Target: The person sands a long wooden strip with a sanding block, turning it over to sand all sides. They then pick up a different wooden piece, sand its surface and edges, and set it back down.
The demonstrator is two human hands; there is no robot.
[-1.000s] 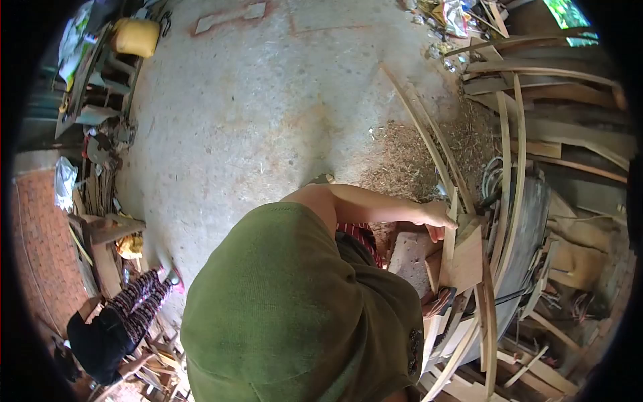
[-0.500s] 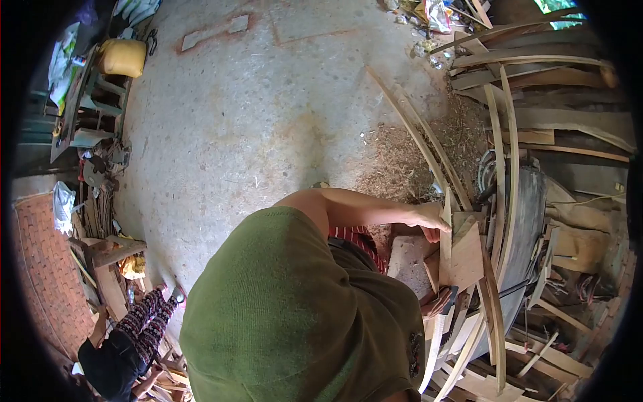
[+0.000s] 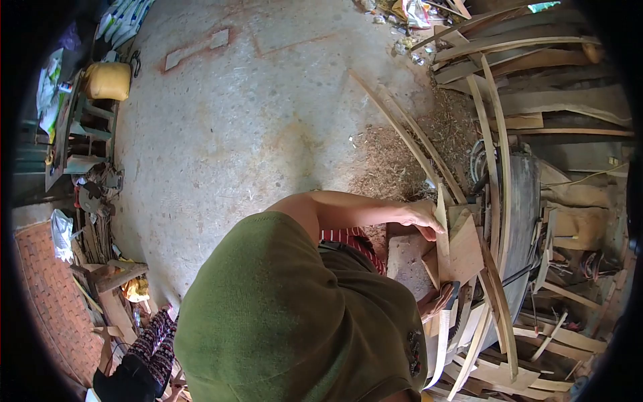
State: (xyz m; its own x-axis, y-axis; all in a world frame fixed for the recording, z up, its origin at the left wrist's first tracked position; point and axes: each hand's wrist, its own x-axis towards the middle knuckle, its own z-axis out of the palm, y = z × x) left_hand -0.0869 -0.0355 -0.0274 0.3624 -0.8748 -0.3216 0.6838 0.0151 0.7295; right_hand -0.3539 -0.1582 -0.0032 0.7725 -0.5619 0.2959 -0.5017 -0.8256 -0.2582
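My left hand (image 3: 420,218) reaches out with its fingers closed on the near edge of a narrow wooden strip (image 3: 443,234). Beside that strip is a broader wooden block (image 3: 465,253) with a slanted face. Lower down, my right hand (image 3: 435,303) is closed around a dark-handled handsaw (image 3: 453,295), just below the block. Part of the toothed blade shows among the wood, and my sleeve and body hide some of this arm. A pale stone-like block (image 3: 404,258) sits under the work, close to my body.
Long curved boards (image 3: 499,154) lean along a dark bench-like surface (image 3: 524,194) on the right. Wood shavings (image 3: 388,161) cover part of the concrete floor (image 3: 234,134). A yellow jerrycan (image 3: 107,81) stands at upper left. Another person in patterned trousers (image 3: 153,342) is at lower left.
The whole view has shifted a little, with most things lying further left now. My left hand keeps its hold on the strip. The saw handle is tilted slightly differently in my right hand.
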